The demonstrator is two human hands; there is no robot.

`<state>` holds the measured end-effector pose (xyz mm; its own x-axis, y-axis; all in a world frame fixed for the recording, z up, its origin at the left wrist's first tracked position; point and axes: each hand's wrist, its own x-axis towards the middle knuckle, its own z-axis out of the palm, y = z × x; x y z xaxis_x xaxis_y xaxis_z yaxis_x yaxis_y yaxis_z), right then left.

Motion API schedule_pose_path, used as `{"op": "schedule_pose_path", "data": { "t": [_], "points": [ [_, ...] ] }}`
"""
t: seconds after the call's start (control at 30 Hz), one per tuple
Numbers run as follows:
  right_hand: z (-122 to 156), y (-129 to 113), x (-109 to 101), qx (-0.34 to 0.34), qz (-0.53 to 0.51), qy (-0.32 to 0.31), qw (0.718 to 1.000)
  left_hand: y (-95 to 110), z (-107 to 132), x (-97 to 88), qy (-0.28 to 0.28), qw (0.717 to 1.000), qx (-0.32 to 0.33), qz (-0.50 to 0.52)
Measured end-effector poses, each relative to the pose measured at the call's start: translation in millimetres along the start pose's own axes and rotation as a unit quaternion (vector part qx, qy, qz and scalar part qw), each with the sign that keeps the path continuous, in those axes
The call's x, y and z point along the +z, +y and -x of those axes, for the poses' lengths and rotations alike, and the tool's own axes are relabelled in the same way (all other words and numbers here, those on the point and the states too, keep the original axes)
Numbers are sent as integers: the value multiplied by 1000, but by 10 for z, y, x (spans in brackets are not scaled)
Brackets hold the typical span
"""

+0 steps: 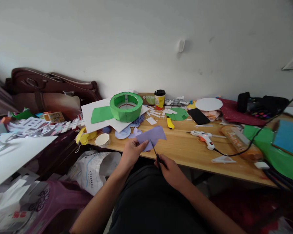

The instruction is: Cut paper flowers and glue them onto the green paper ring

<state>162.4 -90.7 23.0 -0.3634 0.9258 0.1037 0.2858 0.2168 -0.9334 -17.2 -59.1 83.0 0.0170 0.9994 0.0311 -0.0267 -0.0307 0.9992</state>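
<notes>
My left hand (134,150) pinches a sheet of purple paper (154,134) by its lower left part, above the front edge of the desk. In my right hand (169,169) is a pair of dark scissors (157,156), with fingers closed round the handles. The blades reach up to the lower edge of the paper, and one blade shows against it. An irregular notch marks the paper's right side. Just behind my left hand lie purple paper scraps (136,132) and a round pale purple disc (123,132).
A green ring-shaped piece (125,113) stands on white board at the back. Nearby are a lidded paper cup (159,100), a yellow cutter (170,123), a small white bowl (103,140) and a black phone (198,116). A corded glue gun (205,137) lies to the right.
</notes>
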Motion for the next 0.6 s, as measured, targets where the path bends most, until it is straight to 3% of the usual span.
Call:
{"op": "schedule_pose_path", "data": {
  "t": [0.6],
  "points": [
    [-52,-80,-62,-24,-3,6,1000,131,-1,-3,-55,998,-21,-33]
  ]
}}
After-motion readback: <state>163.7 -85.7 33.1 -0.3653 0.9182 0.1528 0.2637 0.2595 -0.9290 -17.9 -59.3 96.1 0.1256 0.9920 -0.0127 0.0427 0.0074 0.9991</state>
